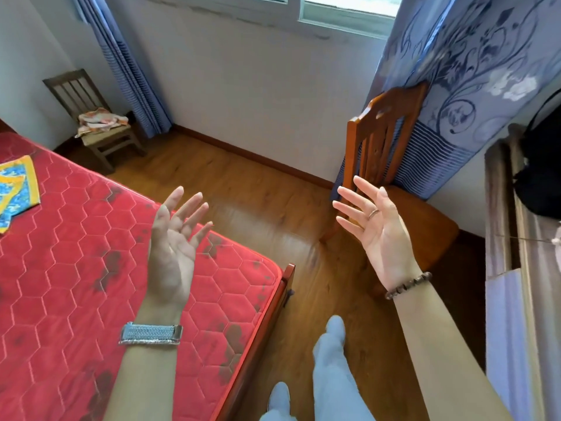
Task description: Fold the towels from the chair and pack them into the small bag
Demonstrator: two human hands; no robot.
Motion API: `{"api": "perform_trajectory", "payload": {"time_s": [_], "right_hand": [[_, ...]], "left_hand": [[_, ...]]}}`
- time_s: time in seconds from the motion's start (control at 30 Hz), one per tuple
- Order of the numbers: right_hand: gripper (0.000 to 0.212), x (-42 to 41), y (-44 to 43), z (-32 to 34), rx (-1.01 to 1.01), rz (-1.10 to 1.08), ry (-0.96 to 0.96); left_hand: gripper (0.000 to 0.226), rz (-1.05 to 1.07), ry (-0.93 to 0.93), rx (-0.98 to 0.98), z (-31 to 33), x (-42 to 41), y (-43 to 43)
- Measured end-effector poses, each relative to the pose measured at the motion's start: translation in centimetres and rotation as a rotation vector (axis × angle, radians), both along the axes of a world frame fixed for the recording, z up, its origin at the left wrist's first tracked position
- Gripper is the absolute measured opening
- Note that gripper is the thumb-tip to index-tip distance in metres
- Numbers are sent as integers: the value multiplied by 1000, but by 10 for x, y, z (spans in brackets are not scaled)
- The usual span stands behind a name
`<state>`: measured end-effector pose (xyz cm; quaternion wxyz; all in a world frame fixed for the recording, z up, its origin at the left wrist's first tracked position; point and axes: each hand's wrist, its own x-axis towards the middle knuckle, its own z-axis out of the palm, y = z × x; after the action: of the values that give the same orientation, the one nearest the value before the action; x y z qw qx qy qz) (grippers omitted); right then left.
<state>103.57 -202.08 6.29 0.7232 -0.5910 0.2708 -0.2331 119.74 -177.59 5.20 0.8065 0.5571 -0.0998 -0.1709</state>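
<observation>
Bare fingers [194, 208] spread wide on left hand [170, 256] and right hand [379, 232], palms up, holding nothing, over red bed [76, 268] and floor. Towels [101, 120] heaped on dark chair [91, 117] in far corner. Patterned cloth [15, 192] cut off at bed's left edge. Black shape [540, 165] at right, partly hidden, unclear.

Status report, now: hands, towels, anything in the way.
Left hand and right hand open, palms up, empty. Towels piled on the dark chair in the far corner, untouched. Bag not identified. Bed at left; floor path looks open.
</observation>
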Motion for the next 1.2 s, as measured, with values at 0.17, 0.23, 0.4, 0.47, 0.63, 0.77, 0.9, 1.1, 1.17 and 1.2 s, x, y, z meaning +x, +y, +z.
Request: {"api": "perform_trajectory", "payload": {"time_s": [0.17, 0.23, 0.4, 0.47, 0.63, 0.77, 0.9, 1.1, 1.17, 1.2], "right_hand": [[49, 39, -60, -3, -16, 51, 0], [53, 56, -87, -2, -8, 79, -2], [53, 97, -157, -4, -7, 177, 7], [64, 110, -180, -4, -6, 216, 17], [81, 145, -224, -2, -27, 268, 4], [48, 176, -249, -3, 16, 270, -35], [50, 212, -270, -6, 20, 282, -25], [61, 280, -295, -12, 8, 372, -9], [71, 308, -304, -11, 2, 388, 0], [77, 323, -308, -10, -9, 393, -5]], "left_hand": [[49, 40, -4, 0, -5, 29, -57], [49, 61, -3, 1, -9, 39, -83], [51, 148, 34, -19, -15, 63, -149], [51, 186, 53, -31, -17, 70, -173], [52, 241, 48, -24, -22, 95, -213], [53, 317, 46, -16, -23, 120, -225], [53, 369, 31, -10, -23, 147, -231], [52, 429, 51, -32, -31, 197, -250], [52, 446, 59, -38, -35, 221, -259], [52, 460, 58, -43, -36, 234, -264]]}}
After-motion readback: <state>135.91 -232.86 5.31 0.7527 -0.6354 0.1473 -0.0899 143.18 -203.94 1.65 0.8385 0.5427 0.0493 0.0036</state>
